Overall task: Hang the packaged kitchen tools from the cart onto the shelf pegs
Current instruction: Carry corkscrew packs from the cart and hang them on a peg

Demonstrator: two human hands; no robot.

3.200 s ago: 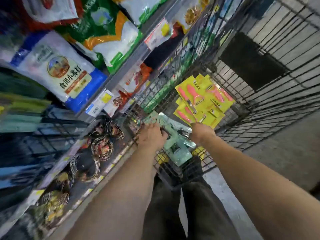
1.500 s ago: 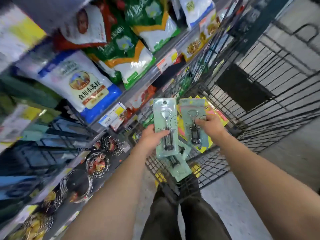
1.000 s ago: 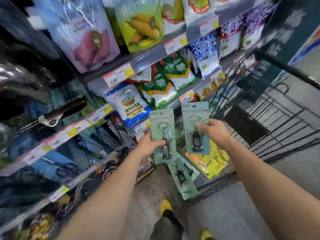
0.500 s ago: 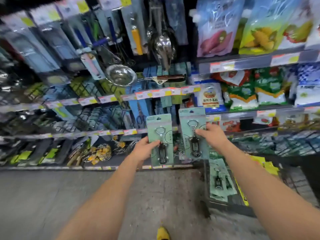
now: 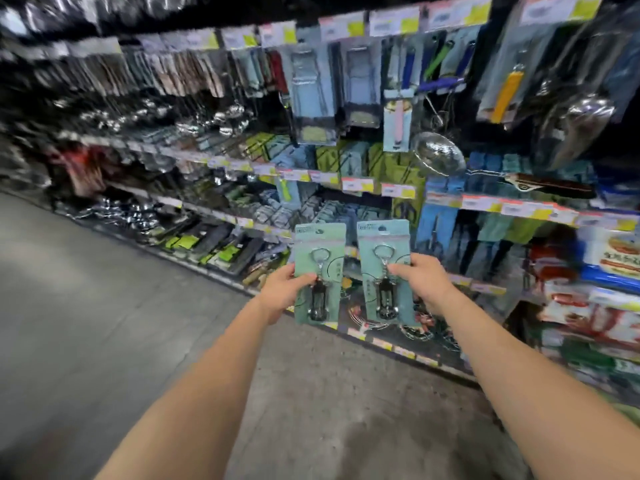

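I hold two green carded corkscrew packs upright in front of the shelves. My left hand grips the left corkscrew pack by its left edge, thumb across the front. My right hand pinches the right corkscrew pack at its right edge. Both packs show a metal ring at the top and a dark body below. Behind them the shelf pegs carry rows of hanging packaged tools. The cart is out of view.
A metal strainer with a dark handle sticks out from the upper pegs on the right. Food bags fill the shelves at far right. Wire items lie on the bottom shelf. Grey aisle floor stretches to the left.
The view has swung left from the cart to the utensil shelves. Both hands still hold the packs side by side, now nearer the pegs; the cart has left the frame.
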